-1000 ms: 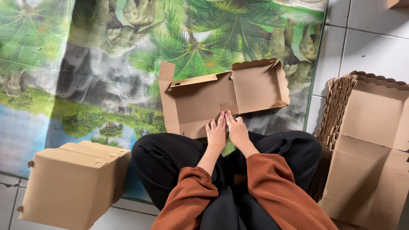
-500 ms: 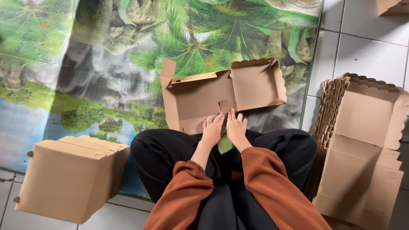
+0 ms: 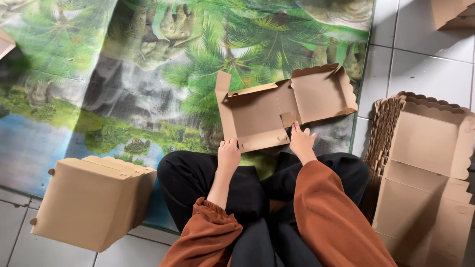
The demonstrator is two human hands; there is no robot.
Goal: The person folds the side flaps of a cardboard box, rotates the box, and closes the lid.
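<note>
Rust-orange sleeves (image 3: 316, 212) come up from the bottom edge over black trousers (image 3: 247, 188), the person sitting cross-legged at the near edge of a mat (image 3: 123, 89) printed with palms, rocks and water. The left hand (image 3: 228, 154) and the right hand (image 3: 302, 140) are apart, each at the near edge of a half-folded box (image 3: 257, 116) of brown cardboard. The left hand curls its fingers on the box's near-left corner, gripping the front flap. The right hand lies with fingers spread flat against the near edge, where the tray part meets the lid part; whether it pinches anything I cannot tell.

The box lies on the mat just past the knees, towards the mat's right edge. Its left half has walls partly raised, with one side flap standing upright at the far-left corner. Its right half, the lid, has a scalloped rim and tilts up slightly.

To the near left, a finished box (image 3: 91, 200) sits closed, straddling the mat's near edge and the tiled floor (image 3: 430, 69). To the right, off the mat, a stack of flat boxes (image 3: 425, 173) rests on the tiles, scalloped edges fanned out beside it. More cardboard (image 3: 452, 12) shows at the far-right corner.
</note>
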